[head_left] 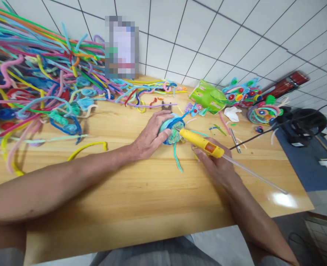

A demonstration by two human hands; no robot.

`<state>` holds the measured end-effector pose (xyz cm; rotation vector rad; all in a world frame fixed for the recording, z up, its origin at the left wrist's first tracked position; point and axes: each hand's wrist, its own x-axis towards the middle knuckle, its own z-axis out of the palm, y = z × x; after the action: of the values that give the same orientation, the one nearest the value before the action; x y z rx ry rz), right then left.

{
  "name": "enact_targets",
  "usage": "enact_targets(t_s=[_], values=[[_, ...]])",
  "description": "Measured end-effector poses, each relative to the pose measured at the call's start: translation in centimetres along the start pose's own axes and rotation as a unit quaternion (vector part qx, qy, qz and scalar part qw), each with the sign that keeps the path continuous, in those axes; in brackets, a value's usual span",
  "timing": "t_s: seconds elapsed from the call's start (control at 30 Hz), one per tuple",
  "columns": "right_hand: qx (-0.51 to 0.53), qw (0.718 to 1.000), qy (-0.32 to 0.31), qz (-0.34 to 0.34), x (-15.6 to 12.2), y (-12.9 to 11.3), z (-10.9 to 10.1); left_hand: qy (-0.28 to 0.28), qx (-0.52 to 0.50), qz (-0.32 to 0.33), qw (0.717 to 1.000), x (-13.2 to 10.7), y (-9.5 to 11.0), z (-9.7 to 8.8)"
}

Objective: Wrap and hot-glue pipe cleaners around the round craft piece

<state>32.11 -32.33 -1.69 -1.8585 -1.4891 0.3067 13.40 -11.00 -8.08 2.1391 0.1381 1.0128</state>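
Note:
My left hand (152,135) is closed round a blue and green coil of pipe cleaners (177,133), its thumb across the near face. A blue strand sticks up from the coil and a teal strand (176,159) hangs below it. My right hand (215,162) grips a yellow hot glue gun (198,141), and its nozzle points at the coil's face. A clear glue stick (257,175) runs out of the gun's back end. The fingers of my right hand are partly hidden behind the gun.
A large heap of coloured pipe cleaners (41,85) covers the left of the wooden table (130,207). Behind the hands lie a green packet (207,96), finished colourful pieces (242,94), a white tissue (232,113) and a silver pen-like tool (235,140). A dark red flask (286,84) stands by the tiled wall.

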Motion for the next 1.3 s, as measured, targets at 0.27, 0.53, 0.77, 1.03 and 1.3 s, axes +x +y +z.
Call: enact_targets(t_s=[0.27,0.53,0.77,1.03,1.3], values=[[0.001,1.000,0.017,-0.006,-0.2,0.3,0.2,-0.004,-0.004,0.000,1.000,0.0,0.2,-0.1],[0.003,1.000,0.004,0.006,-0.1,-0.2,0.0,-0.008,0.002,-0.001,1.000,0.0,0.1,-0.2],[-0.022,1.000,0.000,-0.019,0.2,-0.8,-0.2,-0.007,0.003,0.001,1.000,0.0,0.1,-0.2],[-0.055,0.998,0.012,-0.037,0.5,-1.4,0.0,-0.007,0.005,0.002,1.000,0.1,0.1,-0.2],[-0.061,0.997,0.024,-0.042,0.6,-1.2,0.4,-0.011,0.006,0.005,1.000,0.1,0.1,-0.3]])
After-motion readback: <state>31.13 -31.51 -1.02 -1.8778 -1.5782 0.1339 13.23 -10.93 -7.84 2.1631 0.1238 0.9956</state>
